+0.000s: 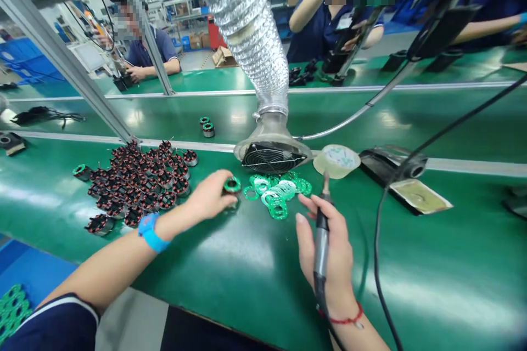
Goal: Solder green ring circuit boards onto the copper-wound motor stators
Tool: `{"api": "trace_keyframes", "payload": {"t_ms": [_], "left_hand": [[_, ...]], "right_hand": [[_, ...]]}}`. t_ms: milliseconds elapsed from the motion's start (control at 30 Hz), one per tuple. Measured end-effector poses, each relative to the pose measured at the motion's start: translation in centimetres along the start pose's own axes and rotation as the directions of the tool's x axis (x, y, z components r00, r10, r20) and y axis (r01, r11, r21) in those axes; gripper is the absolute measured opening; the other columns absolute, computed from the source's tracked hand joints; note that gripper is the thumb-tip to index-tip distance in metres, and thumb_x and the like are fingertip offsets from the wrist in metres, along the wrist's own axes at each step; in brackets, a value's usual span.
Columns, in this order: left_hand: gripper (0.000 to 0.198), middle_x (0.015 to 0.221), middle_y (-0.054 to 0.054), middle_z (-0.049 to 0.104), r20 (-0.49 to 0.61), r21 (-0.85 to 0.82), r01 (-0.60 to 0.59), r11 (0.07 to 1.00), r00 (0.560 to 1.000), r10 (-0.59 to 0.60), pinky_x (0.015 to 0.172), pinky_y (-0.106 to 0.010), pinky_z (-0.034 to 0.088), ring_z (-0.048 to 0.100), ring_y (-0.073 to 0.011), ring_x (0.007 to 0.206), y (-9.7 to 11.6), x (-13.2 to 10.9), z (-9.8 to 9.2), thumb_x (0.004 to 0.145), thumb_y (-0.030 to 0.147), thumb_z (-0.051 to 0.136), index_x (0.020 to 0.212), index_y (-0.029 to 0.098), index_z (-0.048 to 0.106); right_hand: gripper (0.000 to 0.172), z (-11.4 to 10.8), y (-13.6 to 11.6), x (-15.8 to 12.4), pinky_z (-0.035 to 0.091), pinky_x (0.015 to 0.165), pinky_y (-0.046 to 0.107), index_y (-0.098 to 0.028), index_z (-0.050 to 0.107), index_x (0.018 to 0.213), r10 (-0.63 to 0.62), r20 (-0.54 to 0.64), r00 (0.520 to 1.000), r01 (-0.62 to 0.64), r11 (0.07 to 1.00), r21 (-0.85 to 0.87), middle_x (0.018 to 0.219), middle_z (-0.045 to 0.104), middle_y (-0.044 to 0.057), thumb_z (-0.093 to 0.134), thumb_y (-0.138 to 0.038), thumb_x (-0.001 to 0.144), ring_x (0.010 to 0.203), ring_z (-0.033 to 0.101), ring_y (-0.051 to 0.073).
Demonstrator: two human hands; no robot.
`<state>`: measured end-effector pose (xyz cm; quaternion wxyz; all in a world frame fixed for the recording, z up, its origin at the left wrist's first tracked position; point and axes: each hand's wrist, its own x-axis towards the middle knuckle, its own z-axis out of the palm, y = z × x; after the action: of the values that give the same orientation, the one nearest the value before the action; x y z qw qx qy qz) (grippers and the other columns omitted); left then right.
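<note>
Two grasps: left hand [209, 196] pinches a coil [233, 185] steady on the worktop [247, 269]; right hand [331, 255] clenches the soldering iron [321, 238], tip toward the extractor [272, 156].

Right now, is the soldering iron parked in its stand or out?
Out. The right hand grips the soldering iron, tip near the green rings; the stand sits apart.
</note>
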<state>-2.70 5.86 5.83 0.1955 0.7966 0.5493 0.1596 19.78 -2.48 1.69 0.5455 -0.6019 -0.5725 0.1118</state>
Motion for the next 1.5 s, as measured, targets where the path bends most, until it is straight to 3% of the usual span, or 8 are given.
{"api": "trace_keyframes", "payload": {"t_ms": [233,433,633,867,1167,1267,1367,1500], "left_hand": [[0.051,0.125,-0.018,0.060,-0.321,0.099,0.552,0.828,0.805,-0.498,0.097,-0.038,0.048,0.059,-0.0268,0.116,-6.2,12.1,-6.5,0.085,0.028,0.069,0.127,0.009,0.048],[0.037,0.123,-0.010,0.060,-0.313,0.185,0.650,0.737,0.750,-0.583,0.088,-0.043,0.055,0.062,-0.0218,0.105,-8.8,15.3,-7.7,0.093,0.035,0.060,0.123,0.016,0.056],[0.034,0.123,-0.014,0.062,-0.245,0.378,0.545,0.748,0.839,-0.487,0.099,-0.040,0.048,0.059,-0.0256,0.114,-9.5,12.0,-9.4,0.094,0.035,0.054,0.119,0.012,0.062],[0.037,0.128,-0.022,0.056,-0.132,0.591,0.340,0.732,0.936,-0.328,0.107,-0.048,0.036,0.044,-0.0372,0.128,-5.9,4.5,-5.1,0.086,0.030,0.061,0.115,0.008,0.063],[0.027,0.118,-0.022,0.056,0.020,0.579,0.196,0.792,0.967,-0.254,0.096,-0.041,0.045,0.055,-0.0355,0.114,-2.1,2.5,-3.5,0.087,0.025,0.060,0.107,0.007,0.062],[0.026,0.107,-0.016,0.062,0.124,0.476,0.128,0.870,0.970,-0.211,0.088,-0.037,0.049,0.063,-0.0301,0.101,-0.1,1.0,-3.2,0.091,0.035,0.054,0.097,0.012,0.064],[0.022,0.095,-0.008,0.066,0.257,0.090,0.098,0.991,0.959,-0.118,0.074,-0.031,0.051,0.066,-0.0215,0.084,0.7,-0.2,-3.1,0.093,0.032,0.049,0.098,0.016,0.062],[0.027,0.102,-0.006,0.065,0.194,-0.288,0.139,0.947,0.977,-0.085,0.062,-0.026,0.050,0.063,-0.0130,0.069,-1.5,-1.1,-2.8,0.086,0.017,0.046,0.111,0.017,0.055]], "right_hand": [[0.031,-0.2,0.3,0.6,0.058,0.082,0.039,-0.022,0.056,0.121,-0.186,0.007,0.983,0.186,0.981,-0.062,0.108,0.071,0.009,0.053,-0.031,0.092,0.099,0.069,0.024],[0.030,-0.1,1.1,1.7,0.057,0.077,0.036,-0.017,0.055,0.120,-0.273,-0.054,0.960,0.264,0.955,-0.137,0.103,0.071,0.012,0.049,-0.031,0.094,0.093,0.069,0.023],[0.026,-0.7,0.4,1.4,0.055,0.074,0.032,-0.017,0.057,0.117,-0.298,-0.028,0.954,0.293,0.950,-0.107,0.096,0.073,0.009,0.050,-0.027,0.094,0.086,0.069,0.021],[0.027,-0.8,-0.3,1.2,0.054,0.075,0.029,-0.019,0.057,0.120,-0.267,-0.051,0.962,0.264,0.963,-0.056,0.087,0.077,0.004,0.053,-0.028,0.094,0.081,0.071,0.018],[0.029,-0.2,-0.5,0.5,0.056,0.070,0.034,-0.021,0.054,0.120,-0.048,0.037,0.998,0.048,0.999,0.005,0.080,0.076,0.003,0.048,-0.034,0.095,0.075,0.074,0.020],[0.025,0.2,0.1,0.6,0.055,0.069,0.034,-0.022,0.054,0.114,0.023,0.124,0.992,-0.019,0.999,-0.033,0.081,0.076,0.003,0.047,-0.035,0.094,0.075,0.073,0.021],[0.026,0.9,0.8,0.5,0.054,0.073,0.037,-0.021,0.054,0.114,0.074,0.249,0.966,-0.039,0.989,-0.145,0.091,0.075,0.005,0.051,-0.029,0.089,0.082,0.072,0.023],[0.039,1.9,1.1,0.2,0.053,0.077,0.041,-0.017,0.053,0.121,0.096,0.377,0.921,0.038,0.942,-0.333,0.099,0.072,0.010,0.052,-0.018,0.082,0.088,0.067,0.027]]}}
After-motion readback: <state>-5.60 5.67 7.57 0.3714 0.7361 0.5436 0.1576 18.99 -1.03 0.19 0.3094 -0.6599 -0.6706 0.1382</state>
